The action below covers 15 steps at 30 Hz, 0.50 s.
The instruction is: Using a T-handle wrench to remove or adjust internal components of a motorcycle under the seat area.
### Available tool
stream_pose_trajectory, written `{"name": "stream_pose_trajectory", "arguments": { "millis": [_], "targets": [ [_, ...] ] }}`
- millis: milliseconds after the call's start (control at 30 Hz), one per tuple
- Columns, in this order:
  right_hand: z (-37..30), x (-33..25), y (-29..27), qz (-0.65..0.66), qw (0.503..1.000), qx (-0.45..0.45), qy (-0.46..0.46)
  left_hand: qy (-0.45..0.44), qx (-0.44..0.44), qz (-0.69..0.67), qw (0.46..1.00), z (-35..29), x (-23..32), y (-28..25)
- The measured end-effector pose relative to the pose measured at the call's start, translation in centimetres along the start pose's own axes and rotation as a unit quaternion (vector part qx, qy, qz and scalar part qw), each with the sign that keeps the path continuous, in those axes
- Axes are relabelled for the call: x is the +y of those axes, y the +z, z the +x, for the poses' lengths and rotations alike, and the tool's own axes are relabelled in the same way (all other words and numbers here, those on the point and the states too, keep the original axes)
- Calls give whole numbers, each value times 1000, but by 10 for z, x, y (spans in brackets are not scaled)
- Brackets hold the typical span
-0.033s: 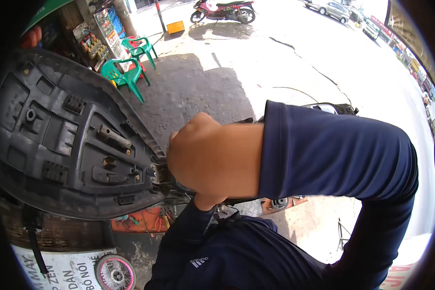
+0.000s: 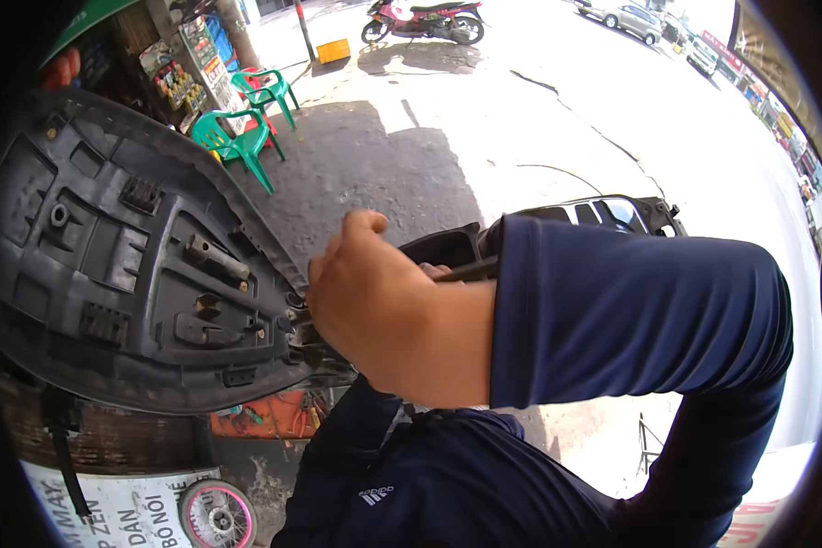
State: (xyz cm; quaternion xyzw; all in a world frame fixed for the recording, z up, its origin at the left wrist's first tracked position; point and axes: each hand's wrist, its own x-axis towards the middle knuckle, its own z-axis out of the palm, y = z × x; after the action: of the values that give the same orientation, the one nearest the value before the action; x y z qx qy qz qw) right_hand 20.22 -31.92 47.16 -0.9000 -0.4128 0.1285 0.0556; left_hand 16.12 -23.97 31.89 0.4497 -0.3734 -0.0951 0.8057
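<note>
A motorbike seat point(image 2: 110, 247) is tipped up on the left, its black ribbed underside toward me. My right hand point(image 2: 374, 310) is just right of the seat hinge point(image 2: 297, 320), with bent wrist and curled fingers. What those fingers hold, if anything, is hidden. Behind my right wrist a few fingertips point(image 2: 437, 270) show beside the black under-seat body point(image 2: 447, 245); they appear to belong to my left hand. The rest of that hand is covered by my right arm. My left forearm point(image 2: 352, 422) comes up from below.
Green plastic chairs point(image 2: 233, 142) stand beyond the seat, near a shop display. Farther off are a yellow crate point(image 2: 333, 50) and a parked red motorbike point(image 2: 425, 23). An orange tool tray point(image 2: 265, 416) and a pink-rimmed wheel point(image 2: 217, 516) lie at lower left.
My right forearm has dropped slightly toward me and the hand has turned, with a finger now raised at its top. More of the black body and some fingertips show behind the wrist.
</note>
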Motion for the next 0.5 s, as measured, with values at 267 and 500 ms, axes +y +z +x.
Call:
{"name": "stream_pose_trajectory", "arguments": {
  "millis": [267,500],
  "targets": [
    [-27,-14,66,29,864,468,-185,-3,103,119,987,-4,5,-13],
    [-42,-2,14,747,636,170,94,-18,48,38,998,-5,5,13]
  ]
}}
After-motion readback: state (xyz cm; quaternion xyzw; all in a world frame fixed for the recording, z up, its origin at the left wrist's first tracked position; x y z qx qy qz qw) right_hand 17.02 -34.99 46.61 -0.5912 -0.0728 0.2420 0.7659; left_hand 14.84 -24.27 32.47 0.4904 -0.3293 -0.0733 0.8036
